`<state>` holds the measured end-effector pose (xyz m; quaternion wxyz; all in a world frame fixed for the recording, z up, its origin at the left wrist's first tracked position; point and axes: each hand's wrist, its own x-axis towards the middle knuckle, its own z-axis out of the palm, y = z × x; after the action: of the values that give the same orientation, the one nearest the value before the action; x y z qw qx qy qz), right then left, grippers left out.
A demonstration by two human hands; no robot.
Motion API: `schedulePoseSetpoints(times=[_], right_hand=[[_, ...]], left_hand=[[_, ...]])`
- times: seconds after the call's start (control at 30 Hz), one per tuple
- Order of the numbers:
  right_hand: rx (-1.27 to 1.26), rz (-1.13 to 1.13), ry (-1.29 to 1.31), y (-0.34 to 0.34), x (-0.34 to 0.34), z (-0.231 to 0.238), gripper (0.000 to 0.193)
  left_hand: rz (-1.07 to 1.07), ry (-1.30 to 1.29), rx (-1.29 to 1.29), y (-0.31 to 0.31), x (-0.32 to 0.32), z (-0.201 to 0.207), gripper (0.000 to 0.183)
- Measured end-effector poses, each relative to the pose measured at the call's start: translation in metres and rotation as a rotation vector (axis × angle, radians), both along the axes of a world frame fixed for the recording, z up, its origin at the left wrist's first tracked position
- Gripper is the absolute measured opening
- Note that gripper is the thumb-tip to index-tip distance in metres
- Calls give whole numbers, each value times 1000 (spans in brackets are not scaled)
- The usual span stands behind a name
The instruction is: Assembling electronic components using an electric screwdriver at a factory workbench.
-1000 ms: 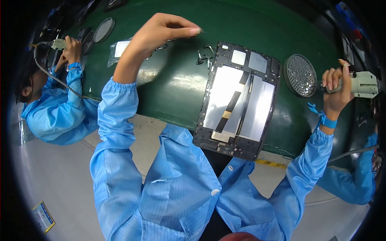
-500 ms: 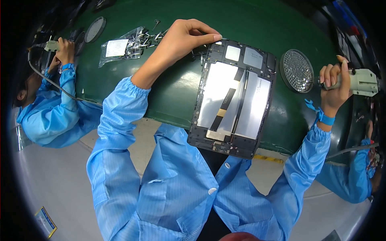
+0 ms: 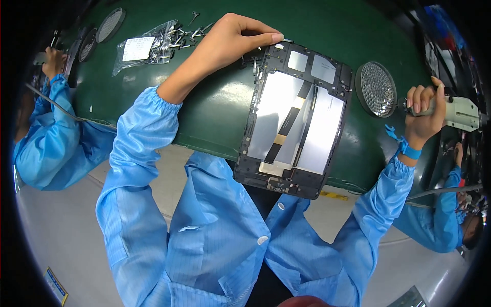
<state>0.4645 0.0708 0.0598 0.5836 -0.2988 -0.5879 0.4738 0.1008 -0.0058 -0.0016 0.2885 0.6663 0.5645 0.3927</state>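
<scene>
An opened tablet [image 3: 327, 115], its silver battery panels and dark ribbon cable showing, reaches over the near edge of the table in front of me. The thumb and fingers of my left hand [image 3: 232, 43] pinch its top edge at the upper left corner. In my right hand [image 3: 427, 110] is a pale electric screwdriver [image 3: 462, 113], lying sideways with fingers wrapped round its front end. The screwdriver's tip points left, at the rim of a round dish [image 3: 376, 89] of small shiny parts, too small to name. Whether the tip touches them I cannot tell.
On the green table [image 3: 204, 123] lies a clear plastic bag [image 3: 166, 48] with a white label and loose metal screw-like parts beside it. Two round dishes, one [image 3: 111, 25] paler, stand far left. Co-workers in blue sleeves [image 3: 56, 138] sit at both sides. A grey cable [image 3: 445, 190] crosses at right.
The whole view has shifted slightly. My left hand still pinches the tablet, and the screwdriver stays by the dish. The left co-worker's hands have moved toward the picture's edge.
</scene>
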Motion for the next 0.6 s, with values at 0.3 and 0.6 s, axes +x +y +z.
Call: schedulePoseSetpoints(times=[0.3, 0.6], right_hand=[[2, 22, 31, 0, -5, 1, 31], [6, 13, 22, 0, -5, 0, 32]], left_hand=[[-54, -78, 39, 2, -3, 3, 30], [-123, -143, -155, -2, -4, 36, 27]])
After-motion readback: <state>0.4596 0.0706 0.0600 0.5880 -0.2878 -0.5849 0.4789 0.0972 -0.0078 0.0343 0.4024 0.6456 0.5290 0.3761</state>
